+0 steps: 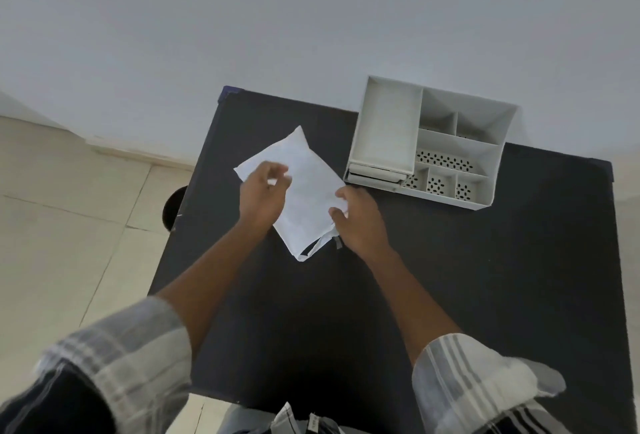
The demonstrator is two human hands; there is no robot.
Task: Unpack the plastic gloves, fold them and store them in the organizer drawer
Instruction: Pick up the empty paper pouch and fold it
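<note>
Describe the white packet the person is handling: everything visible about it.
The white packet is a flat, thin, rectangular plastic-looking pouch lying askew on the black table, left of the white organizer. Its near end looks torn or open, with a dark strip showing. The left hand hovers at its far-left corner; the right hand pinches its right edge.

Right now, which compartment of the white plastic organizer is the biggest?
The long undivided compartment on the white plastic organizer's left side, nearest the white packet; the others are smaller cells, several with perforated floors.

Dark, matte black table point(450, 278) up against the wall, white packet point(308, 191) lying flat mid-top, white organizer point(429, 143) sitting at the far-right edge.
</note>
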